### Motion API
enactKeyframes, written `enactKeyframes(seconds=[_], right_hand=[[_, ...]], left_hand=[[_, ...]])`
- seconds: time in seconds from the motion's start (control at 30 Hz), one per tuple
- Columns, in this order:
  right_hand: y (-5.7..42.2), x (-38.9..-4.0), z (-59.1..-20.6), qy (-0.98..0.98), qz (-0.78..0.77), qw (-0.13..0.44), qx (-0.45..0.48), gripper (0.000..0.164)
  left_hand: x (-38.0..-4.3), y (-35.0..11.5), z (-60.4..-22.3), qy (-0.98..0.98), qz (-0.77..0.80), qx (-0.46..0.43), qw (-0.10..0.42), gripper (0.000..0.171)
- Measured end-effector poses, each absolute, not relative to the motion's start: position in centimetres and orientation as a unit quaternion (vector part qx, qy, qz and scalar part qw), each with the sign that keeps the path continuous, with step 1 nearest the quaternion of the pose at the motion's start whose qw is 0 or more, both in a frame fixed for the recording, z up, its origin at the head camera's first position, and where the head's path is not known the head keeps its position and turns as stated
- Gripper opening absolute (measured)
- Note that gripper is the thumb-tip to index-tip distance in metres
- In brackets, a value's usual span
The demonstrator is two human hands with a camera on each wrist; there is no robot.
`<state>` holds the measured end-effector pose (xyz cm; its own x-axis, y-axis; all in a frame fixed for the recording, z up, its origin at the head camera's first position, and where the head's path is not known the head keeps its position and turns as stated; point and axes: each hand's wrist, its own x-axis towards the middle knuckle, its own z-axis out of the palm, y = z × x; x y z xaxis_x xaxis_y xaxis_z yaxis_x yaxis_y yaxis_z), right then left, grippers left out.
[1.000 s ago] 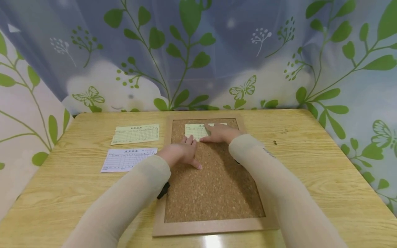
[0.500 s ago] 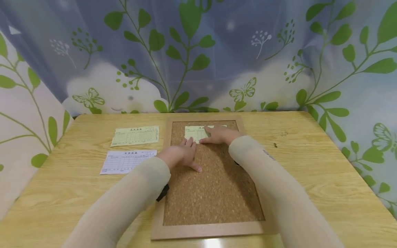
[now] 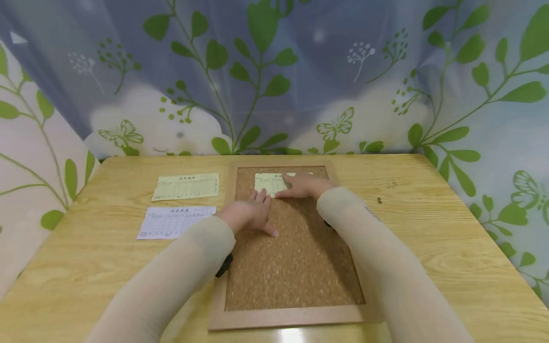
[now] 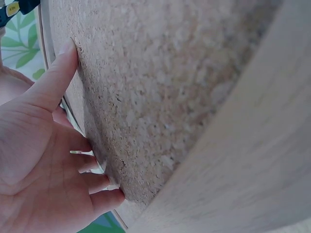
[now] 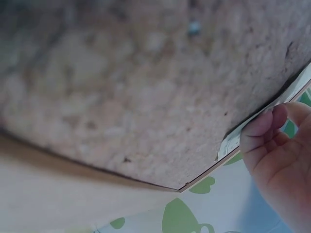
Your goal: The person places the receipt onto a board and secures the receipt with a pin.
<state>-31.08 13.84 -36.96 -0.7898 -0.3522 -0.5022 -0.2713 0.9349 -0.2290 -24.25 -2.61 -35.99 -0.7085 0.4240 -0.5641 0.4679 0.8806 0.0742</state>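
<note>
A pale yellow printed form lies near the far end of a framed cork board. My left hand lies on the cork, fingers spread with their tips at the form's lower left edge and the thumb stretched toward the right. Over the form's right half is my right hand, its index finger and thumb apart on the paper. Part of the form is hidden under that hand. In the right wrist view, bent fingertips of the right hand touch the paper strip along the board's far edge.
To the board's left on the wooden table lie another yellow form and a white form, partly behind the left sleeve. Small dark bits lie right of the board. A leaf-patterned curtain stands behind the table.
Both hands stay in place on the board and the form. Only the head view shifts slightly.
</note>
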Motion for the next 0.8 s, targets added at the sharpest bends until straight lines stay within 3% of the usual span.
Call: enactKeyframes(seconds=[0.8], right_hand=[[13.88,-31.55,-36.86,0.942,-0.066,0.283,-0.169,0.075]], left_hand=[[-24.25,-2.60,-35.97,0.925,-0.020,0.234,0.298,0.107]])
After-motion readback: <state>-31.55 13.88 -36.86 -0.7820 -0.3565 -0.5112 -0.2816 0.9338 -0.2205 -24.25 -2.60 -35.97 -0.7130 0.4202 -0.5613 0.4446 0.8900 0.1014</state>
